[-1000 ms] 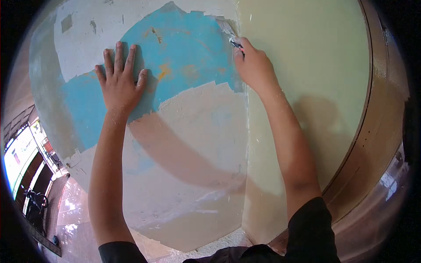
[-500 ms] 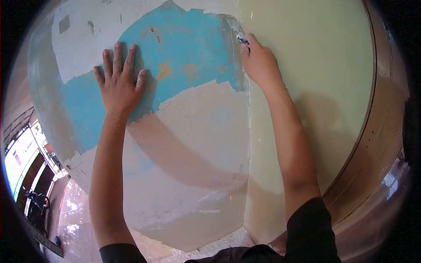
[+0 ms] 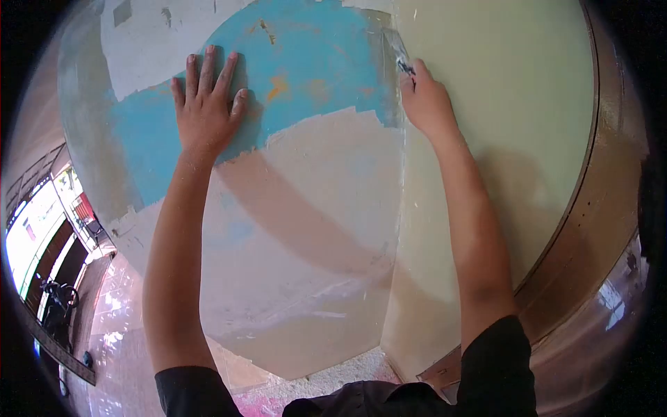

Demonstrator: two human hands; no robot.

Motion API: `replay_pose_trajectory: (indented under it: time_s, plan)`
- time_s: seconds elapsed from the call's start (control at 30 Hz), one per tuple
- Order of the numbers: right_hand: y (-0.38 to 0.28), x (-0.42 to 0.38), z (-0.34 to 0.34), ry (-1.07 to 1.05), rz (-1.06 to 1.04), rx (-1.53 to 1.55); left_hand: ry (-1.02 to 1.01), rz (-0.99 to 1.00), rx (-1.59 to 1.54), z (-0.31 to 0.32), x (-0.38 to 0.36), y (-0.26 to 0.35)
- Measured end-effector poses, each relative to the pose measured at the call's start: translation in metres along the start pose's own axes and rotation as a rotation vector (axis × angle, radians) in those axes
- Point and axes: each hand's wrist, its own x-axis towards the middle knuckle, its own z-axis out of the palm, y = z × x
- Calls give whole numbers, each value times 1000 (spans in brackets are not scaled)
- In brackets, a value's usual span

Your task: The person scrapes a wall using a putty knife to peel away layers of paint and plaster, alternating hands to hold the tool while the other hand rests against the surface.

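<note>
My left hand (image 3: 207,108) lies flat on the wall, fingers spread, over a patch of blue paint (image 3: 306,76). My right hand (image 3: 427,104) grips a metal scraper (image 3: 397,48), whose blade rests against the wall's corner edge at the right side of the blue patch. Below the blue patch the wall shows bare beige plaster (image 3: 319,208). White old paint (image 3: 149,48) remains at the upper left.
The adjoining wall face (image 3: 500,90) to the right is pale yellow-green. A brown wooden frame (image 3: 590,208) runs down the far right. Paint dust lies on the floor (image 3: 333,379) at the wall's foot. A tiled floor and a bright opening (image 3: 35,236) show at the far left.
The view has shifted, so both hands sit slightly right and higher in the frame. My right hand with the scraper has slid a little along the corner edge; my left hand stays planted.
</note>
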Motion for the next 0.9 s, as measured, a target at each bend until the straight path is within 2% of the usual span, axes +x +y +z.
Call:
replay_pose_trajectory:
  time_s: [0.07,0.2,0.33,0.4,0.47,0.5,0.53,0.6,0.67,0.7,0.73,0.77,0.8,0.83,0.87,0.9]
  plan:
    - [2,-32,6,-2,-1,19,14,57,-121,-1,-6,-6]
    - [7,-104,24,-16,22,136,-65,90,-49,-18,-22,-17]
    - [12,-132,44,41,-18,363,-215,-9,41,-38,-38,-18]
    - [4,-136,44,-3,43,420,-263,-72,68,-48,-45,-9]
    - [-14,-136,47,15,12,552,-350,-174,-116,-63,-55,10]
    - [-29,-138,49,11,2,563,-429,-156,-203,-78,-56,23]
    - [-47,-141,53,-51,15,712,-508,-138,-290,-93,-57,38]
    - [-82,-149,65,-165,-21,937,-508,-45,-646,-101,-72,62]
    - [-117,-160,75,-223,-80,1025,-724,-191,-905,-124,-71,84]
    - [-137,-165,77,-165,-132,1114,-667,-311,-1056,-127,-76,88]
    - [-148,-168,78,-104,-184,1202,-661,-317,-1043,-130,-78,84]
    - [-151,-169,79,-106,-192,1213,-608,-434,-1156,-133,-79,80]
    - [-155,-169,79,-229,-201,1206,-551,-548,-1266,-136,-78,76]
    - [-159,-168,79,-350,-207,1193,-549,-584,-1236,-136,-78,66]
    - [-159,-164,77,-350,-214,1202,-544,-584,-1226,-137,-78,57]
    - [-161,-153,65,-421,-306,1131,-515,-604,-1194,-139,-79,47]
